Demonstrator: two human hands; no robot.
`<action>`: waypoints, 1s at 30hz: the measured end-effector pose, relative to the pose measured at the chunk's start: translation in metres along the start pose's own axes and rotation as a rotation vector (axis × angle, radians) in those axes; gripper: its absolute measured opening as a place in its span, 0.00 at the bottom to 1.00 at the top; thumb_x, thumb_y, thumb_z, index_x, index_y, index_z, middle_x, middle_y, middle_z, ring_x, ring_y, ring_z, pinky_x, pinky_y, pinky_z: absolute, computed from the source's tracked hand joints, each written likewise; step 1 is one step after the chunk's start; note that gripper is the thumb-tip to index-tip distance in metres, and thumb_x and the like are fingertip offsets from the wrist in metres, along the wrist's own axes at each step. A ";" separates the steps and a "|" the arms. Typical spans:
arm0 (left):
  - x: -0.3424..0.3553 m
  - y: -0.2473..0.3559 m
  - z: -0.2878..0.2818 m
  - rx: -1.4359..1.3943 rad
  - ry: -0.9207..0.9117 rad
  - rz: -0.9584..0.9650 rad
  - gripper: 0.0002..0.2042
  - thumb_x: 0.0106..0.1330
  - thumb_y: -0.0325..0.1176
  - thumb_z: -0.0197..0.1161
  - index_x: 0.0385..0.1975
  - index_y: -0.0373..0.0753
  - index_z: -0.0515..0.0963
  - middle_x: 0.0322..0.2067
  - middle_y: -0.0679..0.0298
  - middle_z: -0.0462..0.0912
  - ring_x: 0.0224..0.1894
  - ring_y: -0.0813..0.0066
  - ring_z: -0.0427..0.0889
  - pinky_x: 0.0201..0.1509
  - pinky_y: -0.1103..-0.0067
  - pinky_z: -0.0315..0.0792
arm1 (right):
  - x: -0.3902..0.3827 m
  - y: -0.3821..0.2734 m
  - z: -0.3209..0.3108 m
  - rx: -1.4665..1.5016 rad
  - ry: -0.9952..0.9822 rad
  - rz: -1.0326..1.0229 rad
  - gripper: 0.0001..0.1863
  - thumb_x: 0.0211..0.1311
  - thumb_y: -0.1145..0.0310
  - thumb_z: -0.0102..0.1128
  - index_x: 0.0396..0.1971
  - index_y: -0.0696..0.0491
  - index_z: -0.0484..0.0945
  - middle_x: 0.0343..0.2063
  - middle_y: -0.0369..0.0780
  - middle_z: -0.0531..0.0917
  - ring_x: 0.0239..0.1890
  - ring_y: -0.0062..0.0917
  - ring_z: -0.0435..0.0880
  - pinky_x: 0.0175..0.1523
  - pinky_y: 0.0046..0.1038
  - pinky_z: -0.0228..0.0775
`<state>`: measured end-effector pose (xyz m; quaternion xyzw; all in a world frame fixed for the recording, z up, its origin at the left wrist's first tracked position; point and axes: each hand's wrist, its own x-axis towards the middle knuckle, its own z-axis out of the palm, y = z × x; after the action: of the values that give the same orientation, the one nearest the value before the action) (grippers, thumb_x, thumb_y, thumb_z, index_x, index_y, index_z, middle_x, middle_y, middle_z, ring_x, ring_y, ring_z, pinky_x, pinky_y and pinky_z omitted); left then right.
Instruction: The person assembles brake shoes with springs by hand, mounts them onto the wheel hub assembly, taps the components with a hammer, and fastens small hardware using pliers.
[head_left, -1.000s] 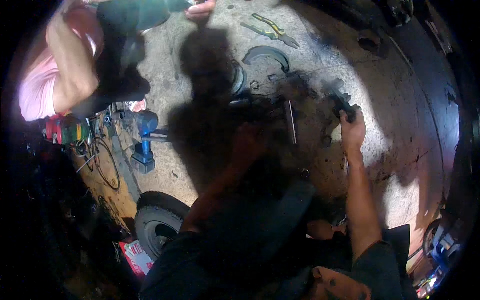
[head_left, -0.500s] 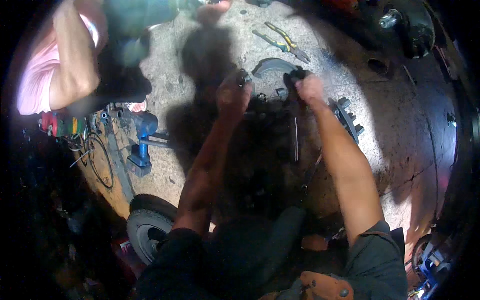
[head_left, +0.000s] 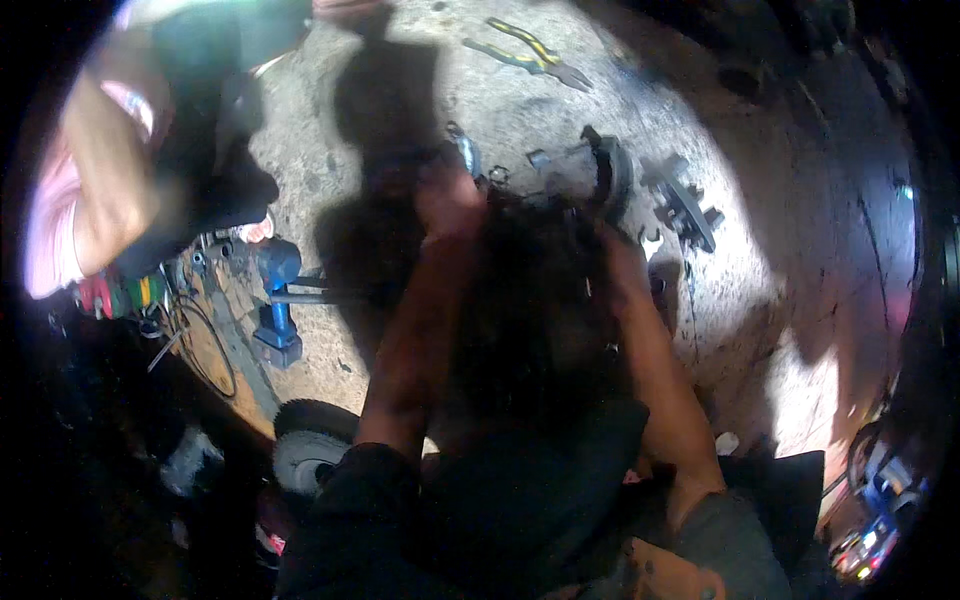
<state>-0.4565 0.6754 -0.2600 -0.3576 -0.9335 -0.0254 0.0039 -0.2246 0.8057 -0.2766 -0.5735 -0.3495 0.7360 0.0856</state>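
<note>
In shadow at the middle of the head view, my left hand [head_left: 450, 197] closes on a shiny curved metal part [head_left: 465, 150]; its fingers are blurred. My right hand [head_left: 622, 258] is closed at the lower end of a dark curved brake shoe [head_left: 615, 175], which stands with its arc facing right. Shade hides those fingertips. Between the hands lie a small cylindrical metal piece [head_left: 540, 160] and a small ring-like piece [head_left: 498, 175]. A dark metal hub with several studs [head_left: 690, 205] rests on the floor just right of the brake shoe.
Pliers with yellow and dark handles [head_left: 525, 55] lie on the concrete floor beyond my hands. To the left are a blue cordless power tool [head_left: 278, 300], a black cable loop [head_left: 210, 345] and a wheel [head_left: 300, 450]. Another person's arm [head_left: 115, 170] is at the upper left.
The brake shoe has swung from lying across the far side to standing at the right, and my right hand has come nearer to me. My left hand has shifted slightly left. The view has moved.
</note>
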 end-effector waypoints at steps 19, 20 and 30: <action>-0.035 0.007 -0.177 -1.736 -0.002 -0.502 0.15 0.56 0.33 0.56 0.41 0.32 0.76 0.31 0.59 0.80 0.32 0.69 0.79 0.38 0.77 0.73 | -0.046 -0.158 0.016 -1.023 -0.451 -0.631 0.22 0.60 0.63 0.52 0.54 0.52 0.70 0.52 0.42 0.76 0.57 0.37 0.70 0.63 0.31 0.56; -0.036 0.013 -0.184 -1.810 -0.071 -0.477 0.15 0.56 0.33 0.55 0.41 0.32 0.76 0.31 0.60 0.80 0.32 0.70 0.79 0.37 0.78 0.73 | -0.057 -0.160 0.012 -0.747 -0.448 -0.601 0.21 0.60 0.62 0.50 0.53 0.54 0.71 0.49 0.43 0.77 0.54 0.35 0.72 0.60 0.30 0.58; -0.007 0.078 -0.174 -2.091 -0.752 -0.200 0.15 0.57 0.32 0.51 0.41 0.31 0.75 0.27 0.62 0.77 0.28 0.75 0.77 0.33 0.80 0.72 | -0.097 -0.160 -0.002 0.178 -0.491 -0.360 0.22 0.57 0.57 0.60 0.46 0.56 0.72 0.25 0.38 0.77 0.22 0.23 0.77 0.27 0.26 0.75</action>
<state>-0.4014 0.7201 -0.0827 -0.0930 -0.4190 -0.6892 -0.5838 -0.2345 0.8739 -0.1024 -0.2979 -0.3901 0.8530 0.1775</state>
